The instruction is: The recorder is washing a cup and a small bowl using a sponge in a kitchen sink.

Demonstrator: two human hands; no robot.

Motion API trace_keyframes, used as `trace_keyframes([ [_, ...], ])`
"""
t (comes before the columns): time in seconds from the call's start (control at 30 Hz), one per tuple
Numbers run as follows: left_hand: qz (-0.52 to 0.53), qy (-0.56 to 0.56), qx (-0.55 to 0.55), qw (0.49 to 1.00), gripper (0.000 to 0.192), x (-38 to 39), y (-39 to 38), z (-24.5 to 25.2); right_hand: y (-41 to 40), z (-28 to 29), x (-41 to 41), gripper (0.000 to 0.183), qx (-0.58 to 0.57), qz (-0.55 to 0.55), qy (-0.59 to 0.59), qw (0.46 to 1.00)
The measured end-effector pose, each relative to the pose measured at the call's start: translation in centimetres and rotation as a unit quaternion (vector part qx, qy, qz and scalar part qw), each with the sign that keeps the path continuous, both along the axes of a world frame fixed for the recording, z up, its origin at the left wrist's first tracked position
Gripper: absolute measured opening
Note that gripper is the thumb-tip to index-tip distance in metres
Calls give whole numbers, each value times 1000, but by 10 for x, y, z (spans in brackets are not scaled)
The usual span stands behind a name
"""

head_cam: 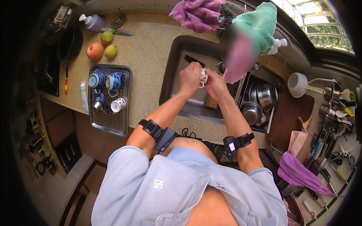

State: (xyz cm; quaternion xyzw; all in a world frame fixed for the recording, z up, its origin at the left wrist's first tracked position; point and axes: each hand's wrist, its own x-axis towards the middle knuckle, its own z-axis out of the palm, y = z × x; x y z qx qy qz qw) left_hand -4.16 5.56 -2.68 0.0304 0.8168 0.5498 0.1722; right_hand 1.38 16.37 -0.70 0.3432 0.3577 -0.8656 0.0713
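Over the metal sink, both hands are on a small white mug with a coloured pattern, its handle toward me. My right hand grips it from the right, fingers around its side. On the other side, my left hand is curled closely against the mug; its fingertips are hidden. A dark flat bar-shaped object lies in the sink beyond my hands. Partly under my right wrist is a brownish block, perhaps a sponge. The tap area is blurred and covered by hanging cloths.
Left on the counter, a perforated metal tray holds blue patterned cups and a white mug. Fruit and a knife lie behind it. Steel pots fill the right basin. Cloths hang above the sink.
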Motion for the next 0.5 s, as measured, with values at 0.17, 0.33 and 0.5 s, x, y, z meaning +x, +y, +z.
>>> trace_keyframes([
  [0.17, 25, -37, 35, 998, 36, -8, 8, -1, 13, -19, 14, 26, 165, 80, 52, 982],
  [0.33, 37, 20, 14, 999, 37, -4, 5, 11, 12, -27, 22, 25, 441, 138, 130, 877],
  [0.5, 19, 91, 2, 996, 28, 2, 9, 11, 17, -57, 24, 20, 470, 86, 121, 870],
])
